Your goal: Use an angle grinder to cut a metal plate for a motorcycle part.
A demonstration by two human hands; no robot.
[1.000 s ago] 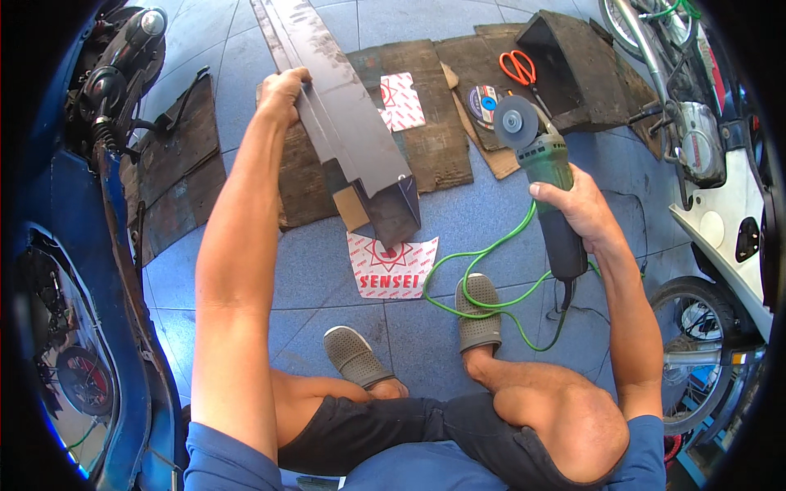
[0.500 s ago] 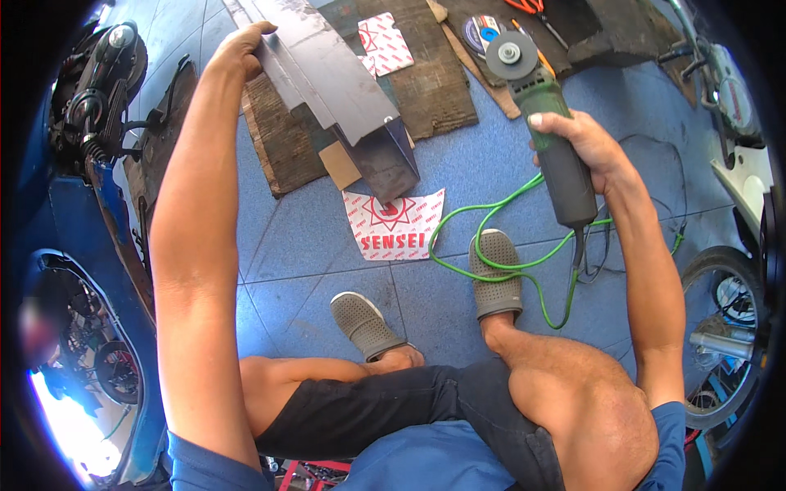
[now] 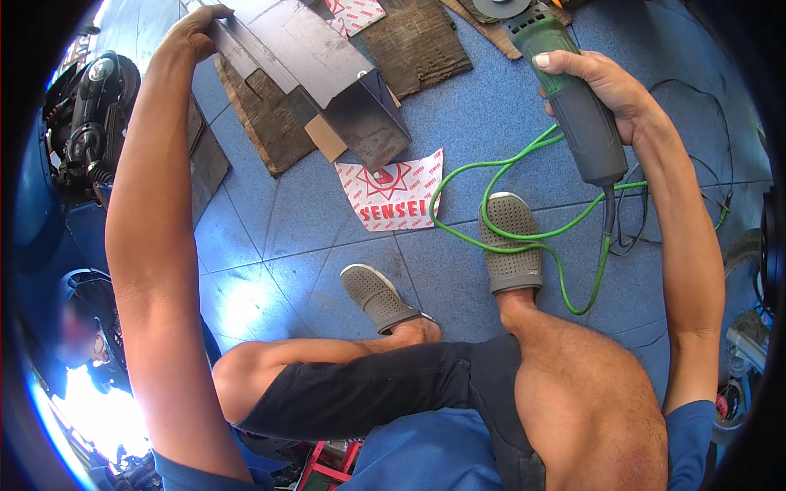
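Observation:
With its fingers closed over the far left edge, my left hand (image 3: 199, 31) grips a bent sheet-metal piece (image 3: 307, 49), long and grey with a notched side. Its near end rests on or above a dark angled metal part (image 3: 372, 131); the exact contact is hard to make out. My right hand (image 3: 602, 82) is wrapped around the body of a green and dark grey angle grinder (image 3: 581, 135), thumb on its upper side. The grinder's disc (image 3: 501, 5) is partly cut off at the top edge. A green cord (image 3: 516, 241) loops below it across the floor.
Worn wooden boards (image 3: 417, 45) lie on the blue tiled floor beneath the metal. A red-and-white printed sheet (image 3: 393, 192) lies before them, near my shoes (image 3: 512, 241). Motorcycle parts (image 3: 94, 123) stand at the left, and a wheel (image 3: 745, 270) is at the right.
The view has shifted, so the boards and metal sit higher and farther left. Both hands keep their holds; the grinder's disc has moved partly out of the top of the picture.

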